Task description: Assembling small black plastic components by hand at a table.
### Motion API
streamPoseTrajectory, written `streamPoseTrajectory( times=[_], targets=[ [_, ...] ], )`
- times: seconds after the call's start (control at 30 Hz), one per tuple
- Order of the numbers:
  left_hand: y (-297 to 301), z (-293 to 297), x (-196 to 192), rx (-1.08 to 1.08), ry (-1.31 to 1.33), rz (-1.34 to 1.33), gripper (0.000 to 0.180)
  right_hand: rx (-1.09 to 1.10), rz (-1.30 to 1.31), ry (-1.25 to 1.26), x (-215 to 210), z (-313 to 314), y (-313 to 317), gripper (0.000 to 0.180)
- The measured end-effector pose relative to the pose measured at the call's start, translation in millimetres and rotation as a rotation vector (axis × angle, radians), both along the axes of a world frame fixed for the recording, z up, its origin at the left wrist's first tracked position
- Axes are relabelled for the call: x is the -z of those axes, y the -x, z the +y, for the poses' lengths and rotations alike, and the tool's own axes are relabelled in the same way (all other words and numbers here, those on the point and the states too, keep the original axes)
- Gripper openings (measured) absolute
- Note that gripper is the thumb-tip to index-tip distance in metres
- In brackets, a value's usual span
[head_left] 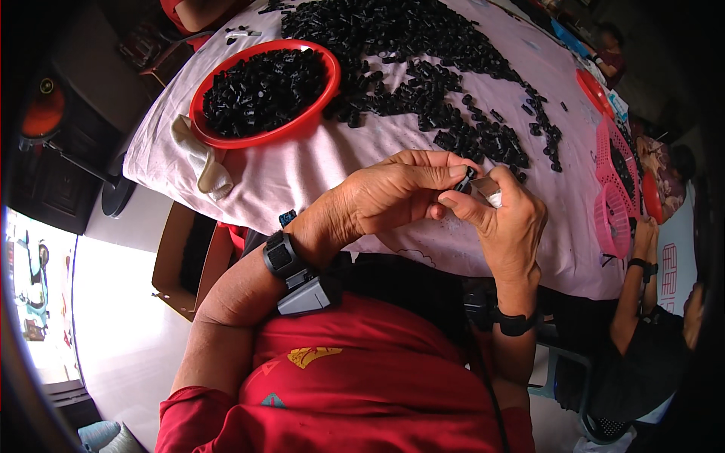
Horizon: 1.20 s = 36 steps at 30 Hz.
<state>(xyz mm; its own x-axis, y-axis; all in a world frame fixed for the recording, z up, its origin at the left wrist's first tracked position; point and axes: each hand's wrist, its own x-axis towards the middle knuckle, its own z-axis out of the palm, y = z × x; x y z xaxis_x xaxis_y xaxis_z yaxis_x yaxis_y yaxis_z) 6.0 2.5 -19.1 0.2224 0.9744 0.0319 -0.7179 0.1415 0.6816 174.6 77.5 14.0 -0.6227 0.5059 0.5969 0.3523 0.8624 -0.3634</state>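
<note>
1. Head view: both hands, i.e. L hand (411,189) & R hand (510,219), were close together above the near side of the worktop (302,177), which had a pale pink covering.
2. L hand was closed in a pinch, thumb vs. fingers, on a small black part (467,180); that part sat btwn the two hands, off the worktop.
3. R hand was closed too, gripping a thin pale piece (485,186) right by the black part; exact kind unclear, & couldn't tell if the two touched.
4. Just beyond the hands, loose black bits (483,140) lay scattered, thickening into a big pile (377,26) toward the far side.
5. Red basin (332,90), L of the pile, was heaped w/ similar bits (260,90). White cloth (198,158) lay crumpled at its near L edge, partly hanging down.
6. Pink baskets (613,215) were on the R side of the worktop, nr a co-worker's hands (646,230); couldn't tell what those held.
7. Open cardboard box (168,260) stood below the worktop's L edge.
</note>
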Motion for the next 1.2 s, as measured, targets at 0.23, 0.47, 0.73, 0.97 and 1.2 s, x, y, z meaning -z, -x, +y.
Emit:
streamPoseTrajectory(
  times=[0.23, 0.47, 0.73, 0.97, 1.2],
  targets=[
    [-2.5, 0.2, -1.7, -0.037, 0.032, 0.019, 0.024, 0.006, 0.0, 0.001, 2.4, 1.6, 0.7, 0.058],
    [-2.6, 1.8, -1.1, -0.028, 0.023, 0.035, 0.024, 0.016, -0.015, -0.003, 4.1, 3.4, -0.7, 0.058],
    [-2.1, 1.0, -0.1, -0.018, 0.031, 0.04, 0.024, 0.005, -0.044, 0.025, 4.9, 4.8, -1.1, 0.058],
    [-1.5, 2.7, -0.4, -0.005, 0.02, 0.029, 0.024, -0.029, 0.029, 0.052, 9.0, 3.9, 0.9, 0.059],
    [-1.7, 1.7, 1.8, -0.015, 0.034, 0.035, 0.025, 0.015, -0.021, 0.001, 3.0, 2.2, 0.1, 0.06]
  ],
)
